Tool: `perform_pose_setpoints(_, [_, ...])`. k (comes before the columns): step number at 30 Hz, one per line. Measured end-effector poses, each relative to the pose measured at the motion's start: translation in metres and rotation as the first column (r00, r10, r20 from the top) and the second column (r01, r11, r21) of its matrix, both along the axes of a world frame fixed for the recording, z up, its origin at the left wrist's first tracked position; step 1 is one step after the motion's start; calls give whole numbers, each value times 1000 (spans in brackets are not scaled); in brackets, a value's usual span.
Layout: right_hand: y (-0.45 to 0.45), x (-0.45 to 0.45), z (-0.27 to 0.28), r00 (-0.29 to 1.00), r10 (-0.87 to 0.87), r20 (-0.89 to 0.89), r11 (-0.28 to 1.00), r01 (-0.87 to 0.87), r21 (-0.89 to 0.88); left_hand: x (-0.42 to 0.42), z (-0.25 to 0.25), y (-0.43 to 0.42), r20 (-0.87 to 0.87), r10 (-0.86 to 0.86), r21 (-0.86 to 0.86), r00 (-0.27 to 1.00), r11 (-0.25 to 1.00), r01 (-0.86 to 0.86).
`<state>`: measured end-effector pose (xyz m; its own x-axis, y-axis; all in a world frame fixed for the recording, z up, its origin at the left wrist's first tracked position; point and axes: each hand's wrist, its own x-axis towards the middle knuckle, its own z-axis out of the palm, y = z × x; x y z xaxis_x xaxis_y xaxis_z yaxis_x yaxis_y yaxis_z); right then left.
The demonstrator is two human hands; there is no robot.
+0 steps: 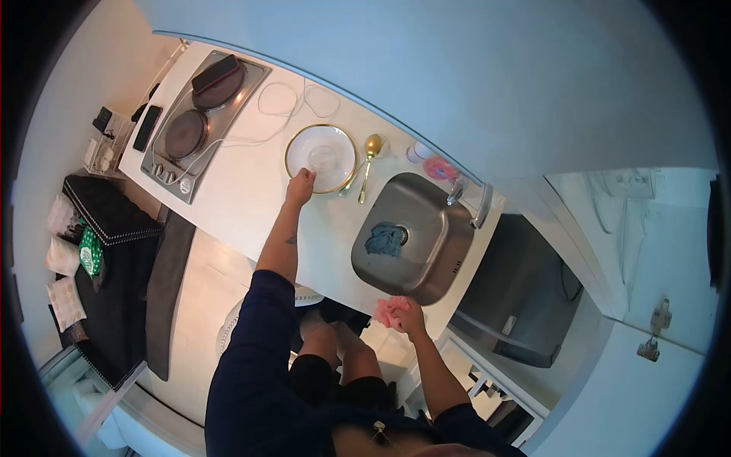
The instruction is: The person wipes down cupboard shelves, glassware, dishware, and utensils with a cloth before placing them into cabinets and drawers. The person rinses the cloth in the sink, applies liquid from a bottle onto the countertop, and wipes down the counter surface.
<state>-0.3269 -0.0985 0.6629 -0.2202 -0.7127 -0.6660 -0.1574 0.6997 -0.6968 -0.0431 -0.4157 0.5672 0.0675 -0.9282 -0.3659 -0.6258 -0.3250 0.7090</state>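
The right hand clutches a crumpled pink cloth by the near edge of the sink. The left hand, fingers curled, is at the near rim of the gold-rimmed plate, left of the sink; whether it grips, I cannot tell.

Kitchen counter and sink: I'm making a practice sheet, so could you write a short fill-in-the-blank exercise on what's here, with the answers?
The pink cloth is held in the person's ____ hand. The left hand is at the ____-coloured rim of the white plate. The blue cloth lies inside the ____. The hob has ____ round hotplates.

Missing words: right; gold; sink; two.
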Motion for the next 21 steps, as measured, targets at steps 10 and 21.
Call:
perform_pose_setpoints(10, [-12, 32, 35, 988, -37, 147, 984, 62, -167, 0, 117, 34, -640, 47, -157, 767, 969, -191])
perform_pose_setpoints(21, [-53, 17, 150, 996, 42, -83, 929, -70, -364, -12, 251, 109, -517, -120, -267, 847, 963, -26])
